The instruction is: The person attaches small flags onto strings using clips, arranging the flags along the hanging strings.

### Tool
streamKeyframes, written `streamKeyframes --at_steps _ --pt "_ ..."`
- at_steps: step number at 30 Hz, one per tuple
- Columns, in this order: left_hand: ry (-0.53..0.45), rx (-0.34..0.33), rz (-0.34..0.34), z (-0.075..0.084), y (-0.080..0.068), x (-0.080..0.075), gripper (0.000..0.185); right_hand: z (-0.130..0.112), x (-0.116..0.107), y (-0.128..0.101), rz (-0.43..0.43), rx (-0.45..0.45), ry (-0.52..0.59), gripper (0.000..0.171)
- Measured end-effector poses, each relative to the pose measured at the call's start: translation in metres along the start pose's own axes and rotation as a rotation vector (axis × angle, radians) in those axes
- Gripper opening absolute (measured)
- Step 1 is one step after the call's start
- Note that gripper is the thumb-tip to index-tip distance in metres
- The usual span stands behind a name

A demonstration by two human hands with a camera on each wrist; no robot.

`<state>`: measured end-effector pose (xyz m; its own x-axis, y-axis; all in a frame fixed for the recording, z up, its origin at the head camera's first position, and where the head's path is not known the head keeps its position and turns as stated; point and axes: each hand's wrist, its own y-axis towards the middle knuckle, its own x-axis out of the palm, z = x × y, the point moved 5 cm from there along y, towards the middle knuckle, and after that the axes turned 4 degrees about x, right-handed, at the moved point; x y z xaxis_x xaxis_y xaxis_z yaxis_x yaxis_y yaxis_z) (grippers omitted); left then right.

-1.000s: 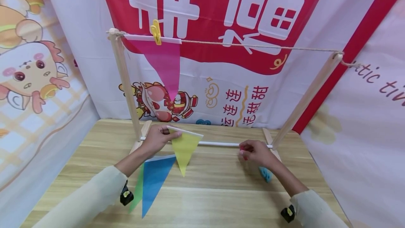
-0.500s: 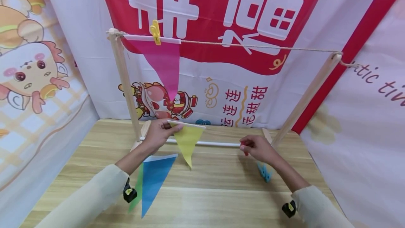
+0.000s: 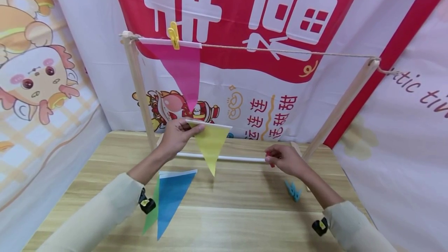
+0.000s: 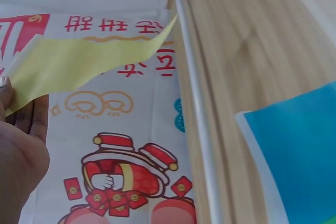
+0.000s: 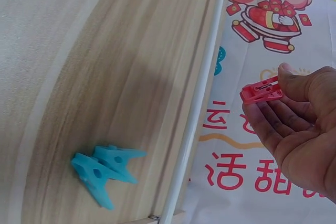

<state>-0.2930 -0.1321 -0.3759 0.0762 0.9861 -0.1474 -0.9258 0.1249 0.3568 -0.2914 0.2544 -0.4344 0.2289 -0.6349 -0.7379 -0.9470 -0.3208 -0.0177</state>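
Now the left hand holds the yellow pennant tip-down.

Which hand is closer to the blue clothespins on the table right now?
Right. The right hand holds a red clip just above and left of the blue clothespins; the left hand is far across the table, pinching the yellow flag.

Staged craft or demo booth, not a lived-in room. A light wooden tabletop is boxed in on three sides by printed fabric backdrops: behind it a red banner with big white Chinese characters, left of it a cartoon-animal cloth. On the tabletop stands a small wooden post frame with a twine line, a pink triangular pennant pegged up.
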Motion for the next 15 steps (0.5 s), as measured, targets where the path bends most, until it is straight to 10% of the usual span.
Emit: streamKeyframes --at_steps 7,15 --pt "-0.058 0.108 0.003 0.014 0.003 -0.003 0.009 -0.008 -0.002 0.001 0.003 -0.027 0.009 0.029" --pt "-0.157 0.229 -0.023 0.032 0.004 -0.005 0.029 -0.014 -0.003 0.000 0.010 -0.044 0.019 0.027"
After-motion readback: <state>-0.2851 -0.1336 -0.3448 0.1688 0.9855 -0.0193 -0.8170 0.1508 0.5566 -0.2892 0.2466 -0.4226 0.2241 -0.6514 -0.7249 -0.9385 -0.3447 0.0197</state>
